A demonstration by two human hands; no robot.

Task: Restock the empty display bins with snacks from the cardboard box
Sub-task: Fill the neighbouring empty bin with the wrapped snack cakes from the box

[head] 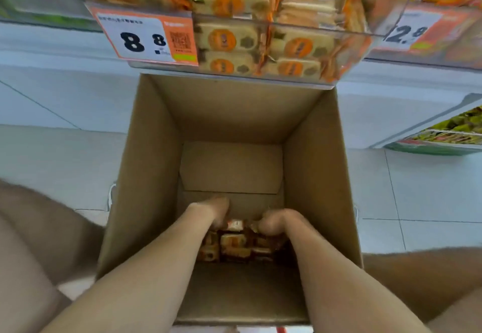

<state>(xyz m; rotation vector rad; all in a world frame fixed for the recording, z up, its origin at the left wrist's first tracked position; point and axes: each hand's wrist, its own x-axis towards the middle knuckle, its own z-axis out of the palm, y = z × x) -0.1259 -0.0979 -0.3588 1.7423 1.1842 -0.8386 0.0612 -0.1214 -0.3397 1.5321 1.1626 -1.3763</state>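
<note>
A tall open cardboard box (146, 165) stands on the floor between my knees. Several small wrapped snack packs (233, 245) lie at its bottom, near side. Both my arms reach deep into it. My left hand (214, 211) and my right hand (276, 221) are down on the pile with fingers curled into the packs; the fingertips are hidden among them. Directly above the box's far edge hangs a clear display bin (260, 43) filled with cream-and-orange wrapped snacks.
An orange price tag (146, 36) reading 8.8 is fixed to the bin's front left. A second bin with a tag (409, 31) sits at the upper right, another display (443, 134) lower right. White floor tiles (57, 150) surround the box.
</note>
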